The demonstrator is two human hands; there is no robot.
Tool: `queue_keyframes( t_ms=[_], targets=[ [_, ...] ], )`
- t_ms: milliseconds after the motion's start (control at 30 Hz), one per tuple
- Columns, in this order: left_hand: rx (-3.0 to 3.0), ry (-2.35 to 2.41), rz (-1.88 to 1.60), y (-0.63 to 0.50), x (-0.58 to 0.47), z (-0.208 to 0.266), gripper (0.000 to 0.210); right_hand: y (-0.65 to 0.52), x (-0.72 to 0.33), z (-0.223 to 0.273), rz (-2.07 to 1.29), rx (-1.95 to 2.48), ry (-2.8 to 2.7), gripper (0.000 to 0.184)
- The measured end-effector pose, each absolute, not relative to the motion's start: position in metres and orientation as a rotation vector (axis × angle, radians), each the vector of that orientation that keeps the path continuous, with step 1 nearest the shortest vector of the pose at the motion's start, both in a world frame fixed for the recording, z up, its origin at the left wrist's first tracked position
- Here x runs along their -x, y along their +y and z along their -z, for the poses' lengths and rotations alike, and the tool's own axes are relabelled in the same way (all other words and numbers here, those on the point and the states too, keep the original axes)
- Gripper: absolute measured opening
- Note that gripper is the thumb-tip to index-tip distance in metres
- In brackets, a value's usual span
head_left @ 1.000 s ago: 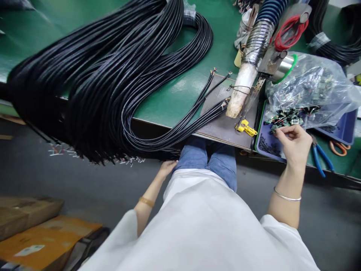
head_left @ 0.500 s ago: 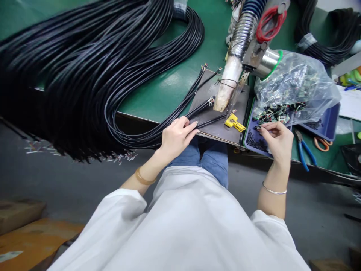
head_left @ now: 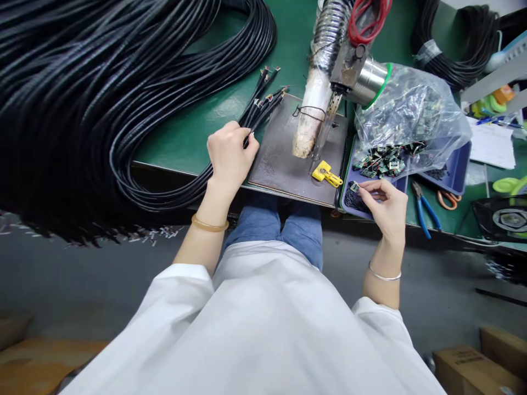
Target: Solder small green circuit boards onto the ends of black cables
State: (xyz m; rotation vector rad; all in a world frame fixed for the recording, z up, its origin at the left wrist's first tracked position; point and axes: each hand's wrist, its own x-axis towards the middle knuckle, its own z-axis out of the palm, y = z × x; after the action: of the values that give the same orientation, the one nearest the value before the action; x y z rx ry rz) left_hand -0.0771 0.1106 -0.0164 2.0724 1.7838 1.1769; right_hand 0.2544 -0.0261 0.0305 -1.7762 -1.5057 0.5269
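Note:
My left hand [head_left: 233,149] is closed around several black cables [head_left: 258,112] close to their stripped ends, at the left edge of a grey metal plate [head_left: 274,159]. Those cables run back into a large bundle of black cables [head_left: 135,104]. Between thumb and fingertips, my right hand [head_left: 382,203] pinches a small circuit board [head_left: 354,187] above the front of a blue tray [head_left: 347,207]. Small green circuit boards [head_left: 381,160] and short black pieces lie in that tray. A yellow clip [head_left: 327,174] rests on the plate between my hands.
Over the plate hangs a wrapped duct [head_left: 312,109] beside a metal fixture with a solder spool [head_left: 374,82]. A clear plastic bag [head_left: 415,109] of boards leans on the trays. Blue-handled pliers [head_left: 426,211] and orange-handled scissors [head_left: 448,200] lie at right.
My left hand has moved left and back with the cables, drawing their ends off the plate's middle. My right hand still pinches its small piece over the tray. The view has shifted slightly.

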Motion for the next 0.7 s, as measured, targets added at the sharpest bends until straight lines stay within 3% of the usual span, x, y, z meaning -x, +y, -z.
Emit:
queue_keyframes(
  t_ms=[167,333,600,700],
  targets=[
    [-1.435,1.735,-1.54,0.107,0.087,0.02,0.007,-0.024,-0.26,-0.039,-0.387,1.789,-1.635,0.007],
    [-0.783,1.146,-1.599,0.095,0.11,0.01,0.026,-0.018,-0.263,-0.034,-0.384,1.717,-1.979,0.01],
    [-1.043,0.551,-1.157,0.056,0.092,-0.039,0.036,0.001,-0.267,-0.021,-0.405,1.776,-1.571,0.016],
    [-1.247,0.325,-0.534,0.034,0.063,-0.054,0.04,0.003,-0.264,-0.024,-0.506,1.733,-1.37,0.024]
  ],
)
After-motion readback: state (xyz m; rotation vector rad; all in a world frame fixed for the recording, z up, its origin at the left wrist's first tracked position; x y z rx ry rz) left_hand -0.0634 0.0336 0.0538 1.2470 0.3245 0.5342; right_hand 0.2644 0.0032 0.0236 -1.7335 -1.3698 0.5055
